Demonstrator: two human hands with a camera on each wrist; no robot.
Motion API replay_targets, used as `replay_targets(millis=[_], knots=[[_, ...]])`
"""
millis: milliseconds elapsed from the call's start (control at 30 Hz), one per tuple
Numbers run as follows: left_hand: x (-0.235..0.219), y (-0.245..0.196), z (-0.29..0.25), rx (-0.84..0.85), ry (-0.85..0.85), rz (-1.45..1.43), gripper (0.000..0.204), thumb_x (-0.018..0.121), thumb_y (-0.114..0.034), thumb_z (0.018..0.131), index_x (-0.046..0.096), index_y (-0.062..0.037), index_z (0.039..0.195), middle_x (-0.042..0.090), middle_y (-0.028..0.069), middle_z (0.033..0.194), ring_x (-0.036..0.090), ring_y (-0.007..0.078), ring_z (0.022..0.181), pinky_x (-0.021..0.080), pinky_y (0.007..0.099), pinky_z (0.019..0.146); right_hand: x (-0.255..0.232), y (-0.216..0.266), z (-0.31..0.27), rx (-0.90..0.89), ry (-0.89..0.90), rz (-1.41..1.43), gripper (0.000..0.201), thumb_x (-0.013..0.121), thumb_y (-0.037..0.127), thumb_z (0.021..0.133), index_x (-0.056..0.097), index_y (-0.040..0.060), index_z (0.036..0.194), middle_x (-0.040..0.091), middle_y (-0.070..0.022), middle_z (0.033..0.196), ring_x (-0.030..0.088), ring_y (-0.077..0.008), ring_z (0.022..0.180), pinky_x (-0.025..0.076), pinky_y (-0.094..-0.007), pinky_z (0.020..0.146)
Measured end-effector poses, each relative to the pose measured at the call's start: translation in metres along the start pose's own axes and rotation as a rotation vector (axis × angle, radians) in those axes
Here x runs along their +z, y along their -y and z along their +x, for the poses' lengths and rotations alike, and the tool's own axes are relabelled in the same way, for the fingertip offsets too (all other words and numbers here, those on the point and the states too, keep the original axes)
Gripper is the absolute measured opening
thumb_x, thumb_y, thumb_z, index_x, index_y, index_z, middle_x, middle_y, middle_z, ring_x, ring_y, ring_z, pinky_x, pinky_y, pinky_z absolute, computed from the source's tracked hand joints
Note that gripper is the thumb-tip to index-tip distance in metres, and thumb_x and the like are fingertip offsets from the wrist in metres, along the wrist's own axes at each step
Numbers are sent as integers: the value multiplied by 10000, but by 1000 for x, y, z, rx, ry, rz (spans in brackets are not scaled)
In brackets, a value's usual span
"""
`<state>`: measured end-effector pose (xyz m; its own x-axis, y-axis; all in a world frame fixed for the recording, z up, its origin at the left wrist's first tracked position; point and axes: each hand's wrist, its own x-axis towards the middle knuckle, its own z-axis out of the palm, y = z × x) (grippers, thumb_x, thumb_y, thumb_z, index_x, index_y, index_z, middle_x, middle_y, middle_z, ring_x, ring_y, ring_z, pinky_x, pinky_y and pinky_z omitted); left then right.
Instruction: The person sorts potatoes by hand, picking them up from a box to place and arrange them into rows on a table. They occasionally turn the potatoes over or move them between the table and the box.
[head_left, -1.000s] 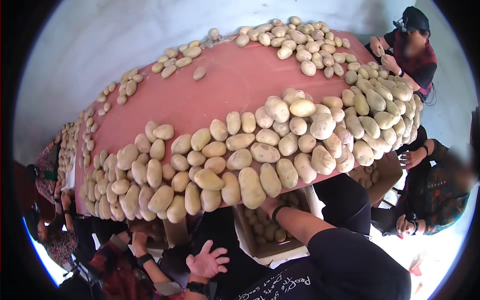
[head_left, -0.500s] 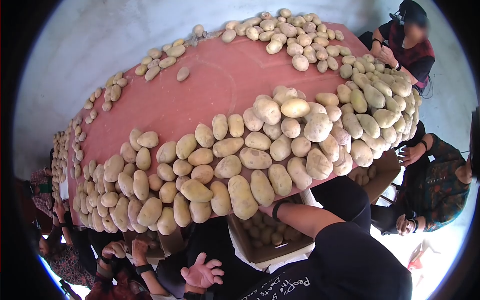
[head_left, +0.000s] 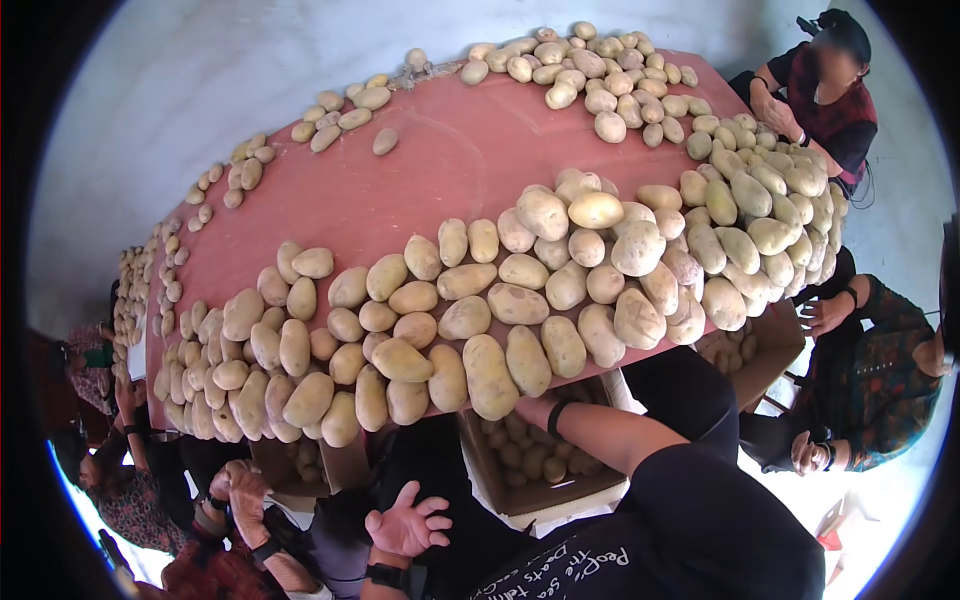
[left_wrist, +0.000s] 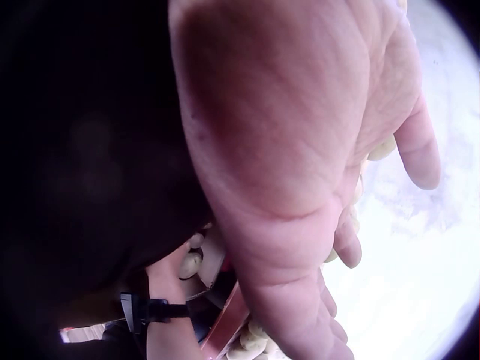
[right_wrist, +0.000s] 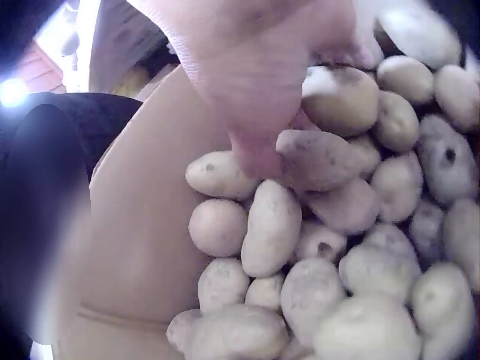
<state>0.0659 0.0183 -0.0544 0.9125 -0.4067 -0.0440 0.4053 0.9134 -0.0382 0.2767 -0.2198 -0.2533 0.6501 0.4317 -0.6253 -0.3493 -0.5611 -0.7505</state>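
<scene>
My left hand point(head_left: 410, 522) is raised palm up over my lap, fingers spread and loosely bent, with nothing in it. Its palm and thumb fill much of the left wrist view. My right hand point(right_wrist: 262, 67) reaches into a cardboard box point(right_wrist: 142, 202) of potatoes beneath the table's front edge. Thumb and fingers pinch a long, pale brown potato point(right_wrist: 319, 160) among the others, part of the fingers being hidden behind it. In the head view this hand is mostly covered by the table edge and the potatoes on top.
Many potatoes point(head_left: 490, 375) line the near edge of the red table point(head_left: 350, 205), heaped higher at the right. More lie along its far side. People sit close by, one at the far right point(head_left: 825, 95), others at left and right. Another box point(head_left: 345, 465) stands at the left.
The head view shifts slightly left and back. My right hand stays in the box, and my left hand stays raised and empty. The neighbour at lower left has brought their hands together.
</scene>
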Motion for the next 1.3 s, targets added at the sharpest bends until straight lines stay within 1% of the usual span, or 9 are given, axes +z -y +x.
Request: replay_targets(millis=[267, 367, 500, 600, 700, 800, 933, 1100, 1300], knots=[[10, 7, 13, -16, -109, 79, 763, 608, -490, 817, 281, -197, 1440, 307, 263, 1420, 399, 439, 1250, 398, 566, 964, 9, 4, 24, -147, -220, -46, 577, 518, 386, 856, 423, 49, 1315, 420, -185, 1364, 395, -324, 1255, 308, -418, 1053], [9, 10, 12, -5, -139, 127, 763, 614, -495, 811, 293, -195, 1434, 329, 262, 1409, 411, 431, 1243, 405, 566, 956, 8, -17, 5, -294, -243, -362, 496, 561, 309, 824, 511, 68, 1254, 426, -243, 1330, 405, -384, 1230, 357, -402, 1014], [8, 11, 9, 31, -95, 102, 782, 611, -484, 809, 277, -160, 1437, 322, 275, 1405, 398, 430, 1256, 389, 572, 974, -39, 73, -113, -256, 227, -985, 470, 647, 356, 741, 629, 112, 1142, 437, -282, 1266, 459, -432, 1146, 416, -401, 944], [8, 12, 7, 38, -94, 112, 780, 615, -485, 806, 285, -159, 1433, 332, 275, 1400, 401, 427, 1255, 392, 572, 970, -53, 65, -156, -257, 267, -641, 402, 699, 394, 673, 693, 152, 994, 474, -265, 1186, 481, -400, 1079, 429, -397, 905], [9, 13, 7, 39, -83, 121, 777, 613, -480, 809, 284, -158, 1434, 329, 275, 1402, 398, 424, 1259, 391, 569, 973, -92, 140, -224, -252, 347, -557, 568, 706, 444, 672, 647, 97, 1116, 457, -239, 1196, 498, -393, 1072, 421, -392, 920], [10, 14, 8, 43, -77, 131, 775, 611, -475, 812, 280, -154, 1435, 327, 276, 1403, 393, 419, 1265, 388, 565, 979, -121, 191, -252, -534, 155, -575, 583, 696, 471, 676, 647, 88, 1113, 458, -244, 1175, 497, -387, 1068, 421, -390, 904], [11, 14, 10, 60, -80, 148, 776, 608, -471, 816, 272, -150, 1437, 326, 274, 1404, 389, 413, 1270, 382, 562, 986, -146, 263, -229, -496, -204, -769, 465, 685, 450, 649, 680, 176, 1024, 471, -201, 1041, 480, -360, 1008, 382, -444, 892], [16, 12, 12, 61, -95, 191, 744, 600, -465, 830, 281, -173, 1435, 334, 264, 1404, 397, 403, 1268, 389, 557, 982, -147, 275, -137, -403, -618, -901, 417, 690, 376, 669, 681, 179, 1037, 391, -244, 1287, 298, -419, 1244, 231, -544, 1011], [15, 9, 10, 64, -93, 205, 736, 605, -477, 826, 298, -185, 1429, 347, 258, 1400, 399, 401, 1267, 388, 565, 979, -161, 276, -163, -438, -506, -901, 431, 683, 373, 698, 686, 91, 1023, 309, -212, 1415, 110, -422, 1367, 169, -562, 1063]])
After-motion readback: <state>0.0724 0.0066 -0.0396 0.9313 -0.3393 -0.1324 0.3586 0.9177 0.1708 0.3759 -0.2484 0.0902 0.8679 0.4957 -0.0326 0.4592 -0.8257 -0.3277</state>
